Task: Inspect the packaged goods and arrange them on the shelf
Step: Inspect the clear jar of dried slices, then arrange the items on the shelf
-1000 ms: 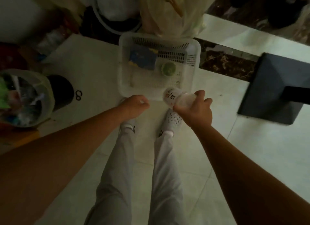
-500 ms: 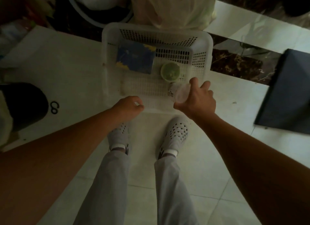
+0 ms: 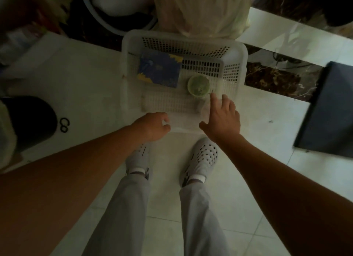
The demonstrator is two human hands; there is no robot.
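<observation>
A white perforated plastic basket (image 3: 234,72) stands on the pale floor in front of my feet. A blue packet with yellow marks (image 3: 159,69) lies in its far left part. To its right is a round green-lidded cup (image 3: 198,85). A pale translucent bottle (image 3: 202,107) lies on the basket floor near the front right. My right hand (image 3: 222,118) hovers over that spot with fingers spread and straight, fingertips by the bottle, not gripping it. My left hand (image 3: 151,126) is curled in a loose fist at the basket's near rim, with nothing visible in it.
A black round bin (image 3: 28,122) stands at the left, and a dark box (image 3: 328,110) at the right. Just behind the basket sits a pale plastic bag (image 3: 200,11). My white perforated shoes (image 3: 204,156) are right below the basket's near edge.
My right hand lowered the pale bottle into the basket's front right part and let go of it, fingers spreading. The left hand stayed curled by the near rim. The view moved closer.
</observation>
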